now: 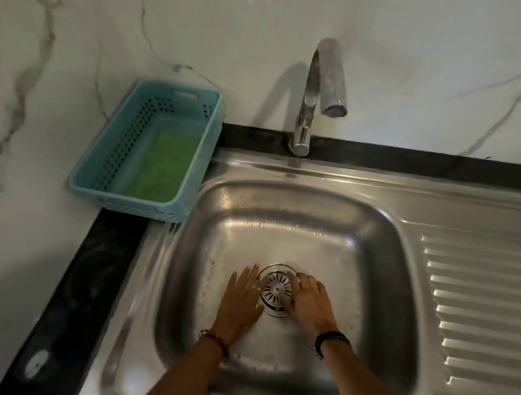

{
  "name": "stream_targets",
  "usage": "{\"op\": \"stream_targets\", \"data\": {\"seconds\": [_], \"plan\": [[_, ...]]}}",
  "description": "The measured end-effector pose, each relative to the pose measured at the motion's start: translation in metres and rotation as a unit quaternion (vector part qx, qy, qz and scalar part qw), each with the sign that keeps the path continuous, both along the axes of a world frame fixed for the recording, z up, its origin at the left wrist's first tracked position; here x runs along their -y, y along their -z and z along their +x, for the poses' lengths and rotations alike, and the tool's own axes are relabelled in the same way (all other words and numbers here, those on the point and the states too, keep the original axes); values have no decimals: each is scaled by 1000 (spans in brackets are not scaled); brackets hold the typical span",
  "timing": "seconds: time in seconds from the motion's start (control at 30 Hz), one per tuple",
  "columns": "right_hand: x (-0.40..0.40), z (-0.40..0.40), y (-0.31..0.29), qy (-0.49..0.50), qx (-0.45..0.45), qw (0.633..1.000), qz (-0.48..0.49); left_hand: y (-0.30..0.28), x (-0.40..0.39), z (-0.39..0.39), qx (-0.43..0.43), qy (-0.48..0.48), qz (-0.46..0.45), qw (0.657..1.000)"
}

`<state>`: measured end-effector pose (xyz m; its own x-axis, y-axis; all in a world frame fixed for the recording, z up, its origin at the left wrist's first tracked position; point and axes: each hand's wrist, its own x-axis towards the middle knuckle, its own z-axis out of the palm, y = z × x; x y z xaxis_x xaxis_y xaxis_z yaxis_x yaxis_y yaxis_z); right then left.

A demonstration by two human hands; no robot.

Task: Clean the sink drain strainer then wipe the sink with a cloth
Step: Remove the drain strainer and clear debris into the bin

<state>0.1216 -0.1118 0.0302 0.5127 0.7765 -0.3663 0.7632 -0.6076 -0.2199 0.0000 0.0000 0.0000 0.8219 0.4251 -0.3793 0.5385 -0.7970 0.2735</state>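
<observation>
Head view: at far left a blue perforated basket (112, 167) is seen on the dark counter edge, with a green cloth (162, 166) lying flat inside it. Further right, the steel sink (283, 205) is shown, the tap (310, 107) standing behind it. On the basin floor the left hand (242, 298) is laid flat, fingers spread, gripping nothing, just beside the drain strainer (277, 289), which is seated in the drain. The right hand (307, 300) is curled against the strainer's right rim; whether it is gripped cannot be told. A ribbed drainboard (478, 308) lies at far right.

Round slotted metal strainer (277, 289) sits tilted in the steel sink (283, 205) drain — green cloth (161, 167) lies flat, well apart.
</observation>
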Motion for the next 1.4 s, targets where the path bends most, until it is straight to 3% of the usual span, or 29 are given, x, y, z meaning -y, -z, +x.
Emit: {"op": "stream_targets", "data": {"seconds": [0.2,0.37,0.47,0.57,0.67,0.73,0.77,0.83,0.9,0.93,1.07,1.17,1.4], "plan": [[0,-8,21,-97,13,995,-36,18,-3,1,4,89,82,993],[0,-10,13,-160,69,984,-37,-5,-13,5,37,161,139,976],[3,-8,-4,-151,101,983,-4,-35,-16,4,85,117,138,980],[7,-4,-28,-82,79,992,57,-49,-25,2,152,11,45,987],[12,-5,-57,63,22,981,181,-83,-29,6,219,-139,-168,951],[14,-12,-76,216,-51,933,284,-107,-29,6,256,-221,-330,881],[14,-18,-85,309,-128,882,332,-116,-28,5,270,-254,-385,845],[13,-33,-105,452,-303,739,396,-128,-23,1,278,-310,-469,779],[15,-45,-119,503,-408,640,413,-137,-13,-2,258,-351,-553,710],[17,-50,-124,504,-431,622,417,-141,-8,-3,240,-359,-585,686],[38,-65,-140,495,-412,602,472,-153,17,4,188,-349,-636,662],[55,-60,-152,499,-364,597,512,-155,33,12,198,-337,-635,667],[98,-12,-169,493,-188,687,500,-169,88,67,220,-288,-609,706]]}}
